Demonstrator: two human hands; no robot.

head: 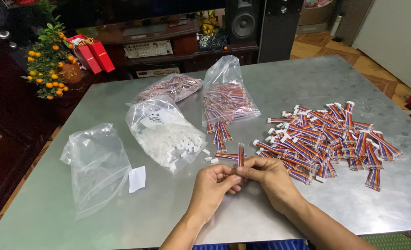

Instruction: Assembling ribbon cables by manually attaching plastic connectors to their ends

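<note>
At lower centre of the frame, the left hand [213, 184] and right hand [266, 176] meet, fingertips pinching one striped ribbon cable [240, 155] upright — end clear for handling — with the cable heap [326, 139] at right and the bag of white connectors [168, 134] just left.

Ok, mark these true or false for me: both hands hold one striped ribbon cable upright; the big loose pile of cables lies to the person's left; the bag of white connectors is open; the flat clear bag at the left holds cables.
1. Both hands, left hand and right hand, hold one multicoloured striped ribbon cable upright: true.
2. The loose pile of striped cables lies to the person's left: false, it is on the right.
3. The clear plastic bag of small white connectors is open: true, some have spilled out onto the metal table.
4. The flat clear bag at the left holds cables: false, it looks empty.
</note>
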